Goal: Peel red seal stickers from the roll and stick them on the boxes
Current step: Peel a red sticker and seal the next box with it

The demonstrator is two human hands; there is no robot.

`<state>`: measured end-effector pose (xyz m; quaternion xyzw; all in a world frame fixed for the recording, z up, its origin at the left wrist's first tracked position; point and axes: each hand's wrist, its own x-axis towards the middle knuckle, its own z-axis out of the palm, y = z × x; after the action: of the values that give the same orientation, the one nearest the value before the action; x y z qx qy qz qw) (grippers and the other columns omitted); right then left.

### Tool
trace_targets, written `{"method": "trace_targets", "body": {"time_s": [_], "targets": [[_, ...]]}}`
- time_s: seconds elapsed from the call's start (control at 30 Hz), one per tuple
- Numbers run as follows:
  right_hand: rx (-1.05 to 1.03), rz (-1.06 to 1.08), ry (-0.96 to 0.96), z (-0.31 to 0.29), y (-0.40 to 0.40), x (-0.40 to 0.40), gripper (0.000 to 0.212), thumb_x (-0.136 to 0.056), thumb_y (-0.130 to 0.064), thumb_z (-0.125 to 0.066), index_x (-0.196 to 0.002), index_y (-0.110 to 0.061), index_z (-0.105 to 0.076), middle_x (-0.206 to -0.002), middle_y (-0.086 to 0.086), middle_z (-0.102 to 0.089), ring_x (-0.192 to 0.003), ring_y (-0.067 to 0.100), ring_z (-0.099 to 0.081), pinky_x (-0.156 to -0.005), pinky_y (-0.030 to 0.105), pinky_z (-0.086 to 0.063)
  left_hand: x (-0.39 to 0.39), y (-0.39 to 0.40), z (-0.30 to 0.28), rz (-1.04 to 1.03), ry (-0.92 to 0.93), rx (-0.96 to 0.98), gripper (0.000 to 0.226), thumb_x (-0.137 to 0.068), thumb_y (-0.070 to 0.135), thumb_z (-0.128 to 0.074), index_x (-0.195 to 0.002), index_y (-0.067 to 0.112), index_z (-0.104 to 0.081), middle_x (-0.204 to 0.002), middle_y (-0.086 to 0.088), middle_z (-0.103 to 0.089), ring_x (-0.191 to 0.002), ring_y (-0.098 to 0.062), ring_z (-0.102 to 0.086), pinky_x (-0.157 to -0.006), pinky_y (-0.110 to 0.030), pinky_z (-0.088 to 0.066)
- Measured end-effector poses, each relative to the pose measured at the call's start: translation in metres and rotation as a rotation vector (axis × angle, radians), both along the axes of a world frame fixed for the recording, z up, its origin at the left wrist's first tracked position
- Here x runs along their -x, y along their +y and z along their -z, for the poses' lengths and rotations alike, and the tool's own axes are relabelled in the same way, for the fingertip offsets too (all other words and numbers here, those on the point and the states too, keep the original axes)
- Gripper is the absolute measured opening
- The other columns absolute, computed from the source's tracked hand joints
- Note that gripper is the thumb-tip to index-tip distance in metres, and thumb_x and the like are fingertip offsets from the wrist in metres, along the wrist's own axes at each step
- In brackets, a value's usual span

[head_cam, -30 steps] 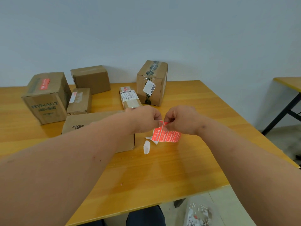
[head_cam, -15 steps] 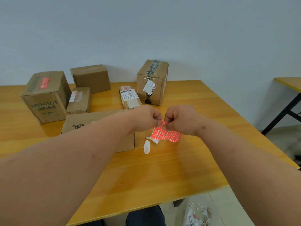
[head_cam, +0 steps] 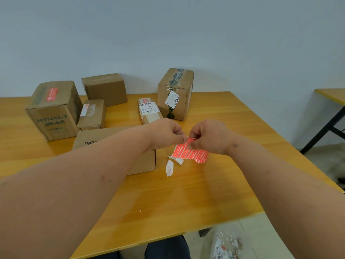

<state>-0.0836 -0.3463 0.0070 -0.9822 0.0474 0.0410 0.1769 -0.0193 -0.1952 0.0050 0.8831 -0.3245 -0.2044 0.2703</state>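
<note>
We see a table [head_cam: 186, 199] of honey-coloured wood with a smooth, glossy varnish that throws back soft reflections. The boxes on it are matt brown corrugated cardboard: the HYNAUT box [head_cam: 54, 111] carries a shiny red sticker on top, and the tall box [head_cam: 175, 94] is bound with clear glossy tape printed dark, with a white paper tag on its front. The narrow box [head_cam: 149, 112] wears white paper labels. The sticker sheet [head_cam: 192, 154] looks like slick red printed paper, and the backing scraps [head_cam: 169, 168] beside it are plain white paper, curled. The wall [head_cam: 168, 34] behind is matt painted plaster.
</note>
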Motion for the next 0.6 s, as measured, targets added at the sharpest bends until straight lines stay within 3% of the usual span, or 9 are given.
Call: {"method": "trace_targets", "body": {"time_s": [0.13, 0.27, 0.47, 0.6], "targets": [[-0.018, -0.002, -0.001, 0.0004, -0.0009, 0.0006, 0.01, -0.082, -0.032, -0.073, -0.077, -0.025, -0.069, -0.078, -0.008, -0.069, -0.077, 0.006, -0.061, -0.091, 0.038, -0.043, -0.0015, -0.0012, 0.0022, 0.017, -0.091, -0.098, 0.021, -0.092, 0.036, -0.062, -0.087, 0.016, -0.067, -0.085, -0.001, -0.065, -0.085, -0.02, -0.06, -0.079, -0.037, -0.047], [0.005, -0.014, 0.013, -0.0005, -0.0004, 0.0002, 0.016, -0.083, -0.033, -0.071, -0.072, -0.023, -0.066, -0.07, -0.008, -0.063, -0.07, 0.007, -0.056, -0.079, 0.034, -0.037, -0.0013, -0.0049, 0.0037, 0.01, -0.131, -0.114, 0.026, -0.095, 0.041, -0.056, -0.084, 0.019, -0.064, -0.077, 0.004, -0.059, -0.077, -0.014, -0.054, -0.087, -0.042, -0.045], [0.002, -0.018, 0.002, -0.0003, -0.002, 0.0002, 0.03, -0.083, -0.034, -0.072, -0.061, -0.021, -0.055, -0.061, -0.009, -0.053, -0.061, 0.007, -0.048, -0.075, 0.031, -0.03, -0.0012, -0.0057, 0.0029, 0.019, -0.11, -0.089, 0.026, -0.097, 0.038, -0.055, -0.088, 0.015, -0.064, -0.074, 0.003, -0.056, -0.069, -0.012, -0.05, -0.073, -0.035, -0.043], [0.002, -0.015, -0.03, -0.0007, -0.0013, 0.0006, 0.02, -0.083, -0.034, -0.072, -0.076, -0.017, -0.066, -0.072, -0.005, -0.062, -0.067, 0.006, -0.052, -0.078, 0.031, -0.032, -0.0018, -0.007, 0.0042, -0.005, -0.071, -0.034, 0.026, -0.097, 0.031, -0.057, -0.091, 0.008, -0.065, -0.076, -0.001, -0.058, -0.069, -0.014, -0.05, -0.064, -0.028, -0.04]]}}
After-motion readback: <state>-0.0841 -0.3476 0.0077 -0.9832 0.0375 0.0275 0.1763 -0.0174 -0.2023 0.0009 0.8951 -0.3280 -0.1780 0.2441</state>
